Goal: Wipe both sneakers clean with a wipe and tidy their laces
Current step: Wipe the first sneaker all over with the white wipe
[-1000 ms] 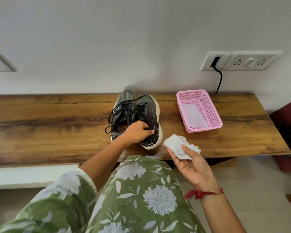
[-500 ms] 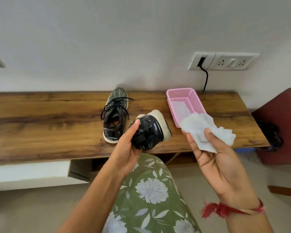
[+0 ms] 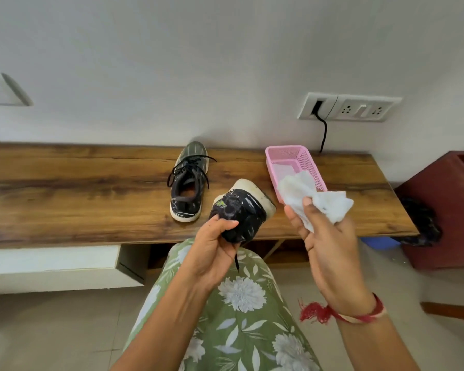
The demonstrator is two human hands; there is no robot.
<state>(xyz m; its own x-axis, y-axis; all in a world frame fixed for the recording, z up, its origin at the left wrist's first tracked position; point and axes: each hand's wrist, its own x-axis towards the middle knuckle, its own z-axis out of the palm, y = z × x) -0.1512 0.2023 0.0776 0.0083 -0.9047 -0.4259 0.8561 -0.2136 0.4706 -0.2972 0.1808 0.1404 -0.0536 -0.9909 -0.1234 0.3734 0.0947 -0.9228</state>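
Left hand [image 3: 212, 250]: seen at lower centre, with fingers and thumb curled round the back end of the held sneaker [image 3: 241, 210].
Held sneaker: gripped clear of the wooden bench [image 3: 78, 188], just in front of its near edge; the dark upper is turned toward the camera and the white sole is shown at the upper right.
Loose lace end [image 3: 236, 261]: seen hanging below the left hand, over the green floral garment [image 3: 239, 317].
Right hand [image 3: 330, 250]: raised right of centre with the palm toward the camera — the wipe [image 3: 314, 202] is pinched between thumb and fingers.
Wipe: white and crumpled, held just right of the lifted sneaker and apart from it; the near corner of the pink basket [image 3: 310, 167] is overlapped by it in the picture.
Second sneaker [image 3: 188, 188]: left standing on the bench at centre frame, toe toward the wall, its black laces [image 3: 188, 167] loose and spread.
Pink basket: set on the bench right of centre, with something pale lying inside.
Wall socket [image 3: 354, 107]: seen at upper right — a black cable [image 3: 324, 132] is plugged in and runs down behind the bench.
Red thread band [image 3: 332, 314]: worn on the right wrist.
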